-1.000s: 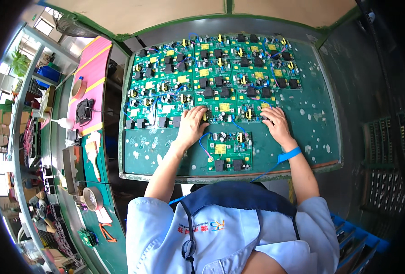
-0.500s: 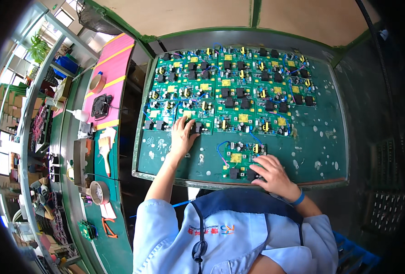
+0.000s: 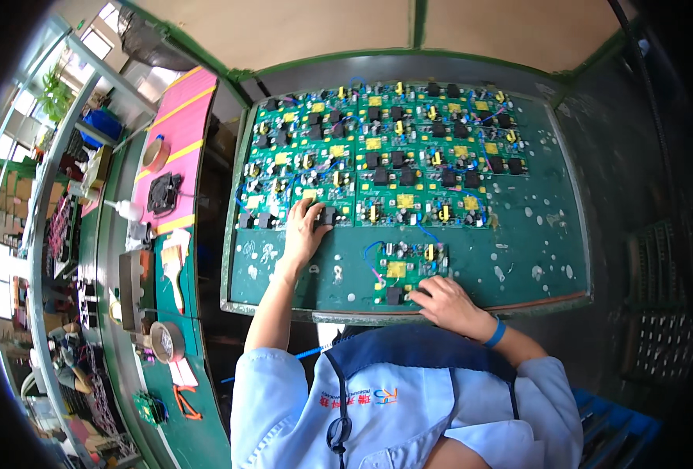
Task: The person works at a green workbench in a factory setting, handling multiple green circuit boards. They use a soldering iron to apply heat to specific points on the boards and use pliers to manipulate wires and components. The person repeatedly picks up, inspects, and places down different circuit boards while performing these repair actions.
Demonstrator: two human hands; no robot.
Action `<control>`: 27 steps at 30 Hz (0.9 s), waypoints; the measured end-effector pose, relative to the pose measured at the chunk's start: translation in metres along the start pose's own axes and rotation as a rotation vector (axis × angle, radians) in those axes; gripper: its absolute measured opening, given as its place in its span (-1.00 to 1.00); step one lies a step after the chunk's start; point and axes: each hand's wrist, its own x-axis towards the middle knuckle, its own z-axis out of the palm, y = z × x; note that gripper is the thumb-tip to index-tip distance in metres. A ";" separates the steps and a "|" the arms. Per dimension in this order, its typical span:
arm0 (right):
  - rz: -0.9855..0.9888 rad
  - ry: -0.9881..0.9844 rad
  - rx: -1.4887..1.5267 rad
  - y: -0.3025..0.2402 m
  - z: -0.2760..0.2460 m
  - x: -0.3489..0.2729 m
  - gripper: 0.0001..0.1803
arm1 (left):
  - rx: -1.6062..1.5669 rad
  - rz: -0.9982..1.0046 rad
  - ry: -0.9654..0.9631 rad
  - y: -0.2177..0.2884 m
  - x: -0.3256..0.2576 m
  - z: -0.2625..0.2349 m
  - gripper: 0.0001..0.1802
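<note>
A single green circuit board lies near the table's front edge, apart from the rest, with a yellow patch, black blocks and a looped blue wire. My right hand is at its lower right corner, fingers bent together over a black block there and hiding most of it. To the left, my left hand rests at the lower edge of the block of boards. Its fingers are apart, the fingertips on a board and the thumb beside a black component.
The boards lie in rows on a green table with a raised rim. At left, a side bench holds a tape roll, a black fan, a white bottle, a brush, a round tub and orange-handled pliers.
My right hand has slid slightly down and left on the single board, its fingers drawn closer together at the corner. My left hand stays at the same board. The whole view has shifted a little.
</note>
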 end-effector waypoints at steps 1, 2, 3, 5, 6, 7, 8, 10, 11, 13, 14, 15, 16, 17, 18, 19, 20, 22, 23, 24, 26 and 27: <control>-0.012 0.003 -0.004 0.001 0.006 -0.001 -0.66 | 0.038 0.008 0.015 -0.002 -0.001 0.002 -0.44; -0.022 0.007 -0.008 0.001 0.010 -0.001 -0.69 | 0.075 0.017 0.030 -0.003 -0.003 0.002 -0.42; -0.053 0.048 -0.007 0.001 0.009 0.000 -0.74 | 0.108 0.015 0.018 -0.001 -0.003 0.004 -0.37; -0.029 0.045 0.079 0.001 0.007 0.000 -0.74 | 0.145 0.018 0.014 0.016 0.000 -0.003 -0.30; -0.025 0.047 0.119 0.002 0.004 0.000 -0.74 | 0.145 0.032 0.032 0.022 0.002 -0.004 -0.28; 0.023 0.027 0.236 0.002 -0.005 0.001 -0.71 | 0.121 0.051 0.038 0.028 0.004 -0.004 -0.30; 0.035 0.082 0.301 0.003 -0.017 -0.003 -0.69 | 0.097 0.069 0.042 0.034 0.008 -0.003 -0.32; 0.032 0.187 0.439 0.004 -0.041 -0.009 -0.67 | 0.096 0.099 0.083 0.045 0.011 -0.005 -0.38; 0.105 0.207 0.491 0.007 -0.061 -0.015 -0.68 | 0.084 0.094 0.091 0.050 0.011 -0.006 -0.40; 0.297 0.440 0.375 0.014 -0.092 -0.029 -0.72 | 0.024 0.104 0.093 0.065 0.012 -0.006 -0.45; 0.354 0.529 0.244 0.029 -0.101 -0.039 -0.73 | -0.014 0.117 0.085 0.073 0.013 -0.004 -0.47; 0.443 0.565 0.146 0.045 -0.111 -0.047 -0.74 | -0.030 0.145 0.070 0.081 0.012 0.000 -0.49; 0.471 0.579 0.020 0.066 -0.117 -0.057 -0.76 | -0.059 0.146 0.025 0.089 0.012 0.005 -0.50; 0.496 0.558 -0.055 0.085 -0.123 -0.069 -0.75 | -0.069 0.189 -0.007 0.101 0.015 0.010 -0.52; 0.540 0.495 -0.069 0.101 -0.126 -0.078 -0.72 | -0.076 0.231 -0.037 0.113 0.018 0.016 -0.54; 0.556 0.436 -0.131 0.119 -0.121 -0.090 -0.71 | -0.114 0.293 -0.071 0.124 0.024 0.026 -0.54; 0.566 0.379 -0.186 0.135 -0.112 -0.098 -0.69 | -0.144 0.351 -0.104 0.136 0.029 0.034 -0.55; 0.529 0.293 -0.173 0.155 -0.098 -0.099 -0.69 | -0.202 0.468 -0.172 0.156 0.045 0.049 -0.54; 0.509 0.247 -0.168 0.162 -0.093 -0.100 -0.68 | -0.140 0.500 -0.197 0.164 0.056 0.056 -0.47; 0.472 0.225 -0.162 0.165 -0.089 -0.098 -0.69 | -0.079 0.529 -0.222 0.172 0.066 0.063 -0.40; 0.467 0.239 -0.113 0.169 -0.084 -0.094 -0.69 | 0.059 0.464 -0.295 0.181 0.077 0.077 -0.29; 0.469 0.235 -0.108 0.169 -0.084 -0.093 -0.70 | 0.133 0.432 -0.335 0.182 0.079 0.082 -0.23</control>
